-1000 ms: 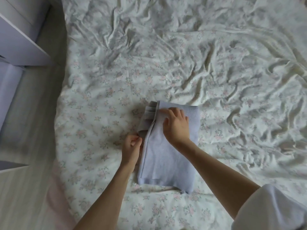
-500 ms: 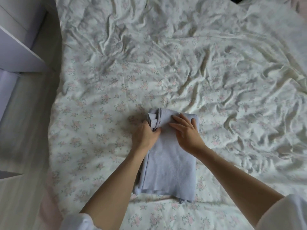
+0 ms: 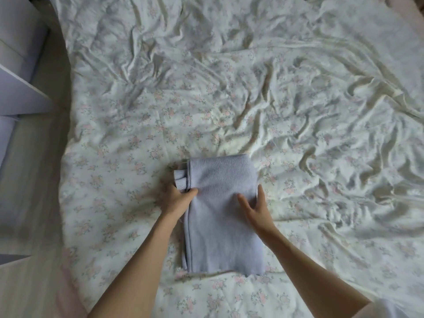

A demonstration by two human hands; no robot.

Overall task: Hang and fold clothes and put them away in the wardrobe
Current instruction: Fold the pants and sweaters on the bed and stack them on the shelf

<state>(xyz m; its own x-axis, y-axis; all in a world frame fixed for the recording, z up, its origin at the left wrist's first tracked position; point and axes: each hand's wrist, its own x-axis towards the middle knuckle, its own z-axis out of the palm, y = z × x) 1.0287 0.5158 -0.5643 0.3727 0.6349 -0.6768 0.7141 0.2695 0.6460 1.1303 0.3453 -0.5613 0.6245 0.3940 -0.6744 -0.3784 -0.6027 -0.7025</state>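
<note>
A crumpled floral bedsheet (image 3: 252,99) lies beside white furniture (image 3: 18,88) on the left.

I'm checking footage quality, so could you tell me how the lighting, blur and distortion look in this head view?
Head view: dim, soft daylight, no glare; wide-angle bowing curves the bed sheet edges; left hand slightly motion-blurred; folded lilac garment acceptably sharp.
</note>
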